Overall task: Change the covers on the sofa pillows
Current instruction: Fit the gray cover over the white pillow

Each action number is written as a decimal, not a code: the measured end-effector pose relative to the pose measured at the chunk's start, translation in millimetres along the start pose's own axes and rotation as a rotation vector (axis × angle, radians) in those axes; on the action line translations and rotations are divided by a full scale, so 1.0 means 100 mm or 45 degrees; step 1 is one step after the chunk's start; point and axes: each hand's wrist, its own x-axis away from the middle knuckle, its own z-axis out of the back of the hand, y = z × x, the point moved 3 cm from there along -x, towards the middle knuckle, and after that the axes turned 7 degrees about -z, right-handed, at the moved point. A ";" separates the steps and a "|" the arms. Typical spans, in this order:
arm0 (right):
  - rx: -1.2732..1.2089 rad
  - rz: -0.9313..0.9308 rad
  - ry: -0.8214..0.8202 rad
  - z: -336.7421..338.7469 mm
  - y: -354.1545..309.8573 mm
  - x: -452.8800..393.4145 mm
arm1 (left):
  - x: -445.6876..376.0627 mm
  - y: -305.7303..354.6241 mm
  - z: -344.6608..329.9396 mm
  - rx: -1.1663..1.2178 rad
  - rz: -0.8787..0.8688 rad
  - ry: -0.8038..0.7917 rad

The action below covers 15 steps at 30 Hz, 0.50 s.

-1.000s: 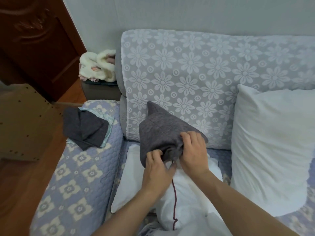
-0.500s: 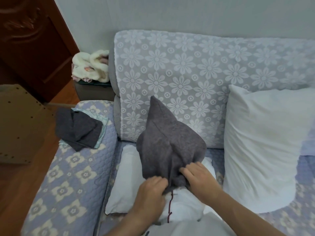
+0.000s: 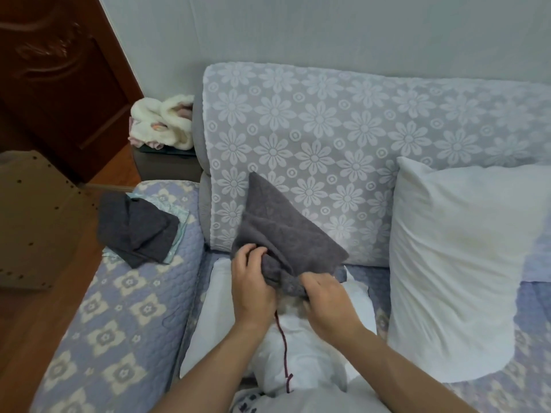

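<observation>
The sofa (image 3: 357, 120) has a flowered throw over its back, and a bare white pillow (image 3: 465, 263) leans upright against it on the right. A second pillow (image 3: 214, 317) lies flat on the seat, directly under the hands, with its far end below the grey cover (image 3: 286, 234). More dark covers (image 3: 137, 231) are piled on the armrest (image 3: 119, 308), well apart from the work. The step in hand seems to be the dressing of the flat pillow: the grey cover is bunched at its opening and stands up in a point against the sofa back. The next move probably calls for spreading the opening wide and drawing it down over the pillow's corners, one side at a time. Both forearms reach forward from below, close together. The left hand (image 3: 253, 281) is clenched on the left part of the bunched edge, knuckles up. The right hand (image 3: 325, 296) grasps the right part, fingers curled under the cloth. A thin dark red cord (image 3: 283, 353) hangs below the hands.
</observation>
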 end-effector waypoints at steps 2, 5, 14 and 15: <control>0.125 0.073 -0.080 0.05 0.05 0.00 | 0.13 0.06 0.06 0.260 0.130 0.002; 0.235 -0.045 -0.096 0.15 0.20 0.00 | 0.46 0.14 0.01 0.348 0.196 -0.298; 0.152 -0.019 0.187 0.15 0.11 0.03 | 0.16 0.11 0.03 -0.152 0.021 -0.272; 0.153 -0.001 0.121 0.11 0.05 0.03 | 0.09 0.12 0.05 -0.114 0.015 -0.159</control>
